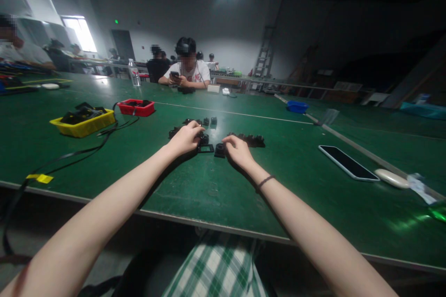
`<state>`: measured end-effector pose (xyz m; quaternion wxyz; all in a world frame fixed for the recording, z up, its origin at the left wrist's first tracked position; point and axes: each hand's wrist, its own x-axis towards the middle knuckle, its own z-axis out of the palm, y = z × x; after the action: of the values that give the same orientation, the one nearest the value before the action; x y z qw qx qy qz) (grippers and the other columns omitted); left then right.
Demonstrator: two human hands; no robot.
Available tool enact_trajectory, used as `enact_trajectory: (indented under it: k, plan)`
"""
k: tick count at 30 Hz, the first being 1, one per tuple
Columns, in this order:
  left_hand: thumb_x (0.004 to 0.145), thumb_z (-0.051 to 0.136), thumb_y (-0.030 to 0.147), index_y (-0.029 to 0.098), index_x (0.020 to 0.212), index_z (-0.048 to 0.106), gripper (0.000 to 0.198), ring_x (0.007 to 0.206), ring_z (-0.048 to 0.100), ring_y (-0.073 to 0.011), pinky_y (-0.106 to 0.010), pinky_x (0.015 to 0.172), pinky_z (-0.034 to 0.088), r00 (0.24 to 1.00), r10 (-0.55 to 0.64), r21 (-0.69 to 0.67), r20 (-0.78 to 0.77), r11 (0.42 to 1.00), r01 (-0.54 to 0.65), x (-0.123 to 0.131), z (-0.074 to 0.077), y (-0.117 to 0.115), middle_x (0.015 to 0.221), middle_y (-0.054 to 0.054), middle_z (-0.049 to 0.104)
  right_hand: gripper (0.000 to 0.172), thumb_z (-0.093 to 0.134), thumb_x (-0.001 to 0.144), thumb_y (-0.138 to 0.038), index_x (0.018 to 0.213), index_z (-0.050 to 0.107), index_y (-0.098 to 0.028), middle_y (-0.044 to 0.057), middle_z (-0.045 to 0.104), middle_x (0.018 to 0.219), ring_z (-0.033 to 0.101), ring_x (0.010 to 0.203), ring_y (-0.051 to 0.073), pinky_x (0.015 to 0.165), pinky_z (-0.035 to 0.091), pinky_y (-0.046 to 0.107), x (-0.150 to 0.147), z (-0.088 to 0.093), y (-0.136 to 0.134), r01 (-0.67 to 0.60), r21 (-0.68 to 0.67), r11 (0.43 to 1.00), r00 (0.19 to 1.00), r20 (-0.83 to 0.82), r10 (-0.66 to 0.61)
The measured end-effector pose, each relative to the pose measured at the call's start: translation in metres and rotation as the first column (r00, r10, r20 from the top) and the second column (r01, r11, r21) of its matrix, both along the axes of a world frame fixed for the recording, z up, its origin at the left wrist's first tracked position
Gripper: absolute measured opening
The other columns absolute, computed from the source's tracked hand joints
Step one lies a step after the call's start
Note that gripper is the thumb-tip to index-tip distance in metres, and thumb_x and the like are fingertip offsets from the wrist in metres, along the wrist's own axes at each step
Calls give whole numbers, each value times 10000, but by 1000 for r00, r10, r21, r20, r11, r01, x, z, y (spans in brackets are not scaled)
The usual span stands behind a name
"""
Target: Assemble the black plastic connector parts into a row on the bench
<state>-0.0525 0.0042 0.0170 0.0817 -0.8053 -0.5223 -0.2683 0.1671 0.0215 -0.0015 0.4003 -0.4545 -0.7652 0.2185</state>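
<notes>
Bent over the pile of small black parts (173,132) is my left hand (186,138), its fingers closed about a small black part (204,139) that they partly hide. Just below those fingertips lies a thin black rectangular frame (206,148). My right hand (239,149) has its fingers curled together, with the tips at the right side of a square black part with a round centre (219,149). That part rests on the green table. A row of small black parts (256,140) runs behind my right hand. Two black blocks (210,121) stand beyond my left hand.
On the left are a yellow bin (83,125) and a red bin (136,107) holding black parts, with a black cable (76,152) beside them. A phone (348,163) and a pale oval object (392,178) lie right. A person (190,72) sits opposite, near a bottle (134,73).
</notes>
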Motion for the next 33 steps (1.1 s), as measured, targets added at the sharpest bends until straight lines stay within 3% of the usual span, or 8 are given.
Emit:
enact_trajectory:
  k: [18, 33]
  plan:
    - [791, 576, 97, 177, 1150, 613, 370, 953, 610, -228, -359, 836, 489, 979, -132, 129, -158, 980, 153, 6, -5, 1, 1068, -95, 603, 267, 470, 811, -73, 848, 712, -177, 20, 716, 842, 622, 738, 136, 747, 468, 240, -2, 5, -4, 24, -4, 1000, 998, 65, -23]
    - [826, 607, 125, 207, 1176, 602, 359, 970, 604, -209, -348, 847, 457, 954, -197, 126, -225, 965, 229, 15, -4, -6, 1081, -83, 628, 261, 478, 812, -82, 857, 715, -180, 21, 722, 850, 620, 731, 133, 748, 468, 237, -1, 3, -3, 16, -10, 1000, 996, 90, -15]
